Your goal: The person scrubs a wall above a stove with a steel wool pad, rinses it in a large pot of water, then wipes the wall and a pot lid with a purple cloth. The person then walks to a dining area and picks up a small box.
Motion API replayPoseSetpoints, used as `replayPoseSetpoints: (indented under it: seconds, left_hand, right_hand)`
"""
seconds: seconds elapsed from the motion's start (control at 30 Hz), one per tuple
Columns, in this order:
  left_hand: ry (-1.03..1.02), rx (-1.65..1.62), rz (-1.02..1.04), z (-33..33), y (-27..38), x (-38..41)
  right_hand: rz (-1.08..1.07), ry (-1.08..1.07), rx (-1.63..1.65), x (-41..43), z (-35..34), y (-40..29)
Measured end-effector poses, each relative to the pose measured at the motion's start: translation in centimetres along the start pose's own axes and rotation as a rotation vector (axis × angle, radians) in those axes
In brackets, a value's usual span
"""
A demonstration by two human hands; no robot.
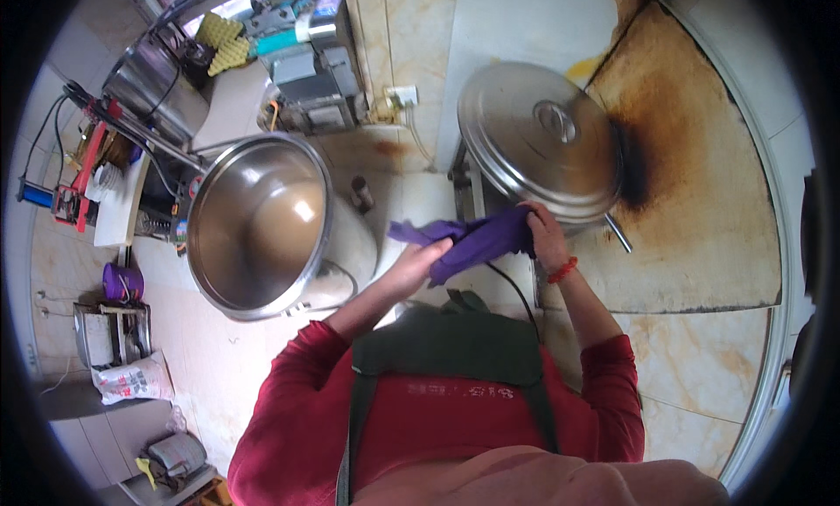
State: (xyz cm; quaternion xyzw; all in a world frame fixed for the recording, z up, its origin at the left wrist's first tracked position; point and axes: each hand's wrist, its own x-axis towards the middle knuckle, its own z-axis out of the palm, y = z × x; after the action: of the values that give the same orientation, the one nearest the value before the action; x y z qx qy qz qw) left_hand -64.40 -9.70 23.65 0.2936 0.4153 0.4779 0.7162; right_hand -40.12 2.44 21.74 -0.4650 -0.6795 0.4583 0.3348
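A purple cloth (482, 240) is stretched between my two hands, bunched and partly folded. My left hand (420, 262) grips it near one end, thumb on top. Its other end is held by my right hand (546, 235), which has a red band at the wrist. Just beyond my right hand stands a large steel pot whose domed lid (525, 132) is on, with a recessed handle in the middle. To the left of my left hand is a tall stainless steel vessel (344, 237), open at the top, its inside bare and shiny.
A heat-stained board (709, 237) stands behind the lidded pot. A metal stub (618, 233) juts out beside that pot. Machinery (312, 79) and another steel cylinder (154, 86) occupy the far left. Lower left are a purple bucket (123, 283) and a printed sack (134, 379).
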Motion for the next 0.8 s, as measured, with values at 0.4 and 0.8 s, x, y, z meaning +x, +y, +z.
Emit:
replayPoseSetpoints:
  seconds: [0.4, 0.8]
  left_hand:
    - [-0.073, -0.112, 0.199, -2.9, 10.8, -1.3]
    - [0.0, 0.017, 0.084, -13.2, 9.4, 1.3]
  right_hand:
    - [0.33, -0.876, 0.835, 3.2, 12.8, -8.8]
    - [-0.456, -0.479, 0.984, 19.8, 6.5, -26.9]
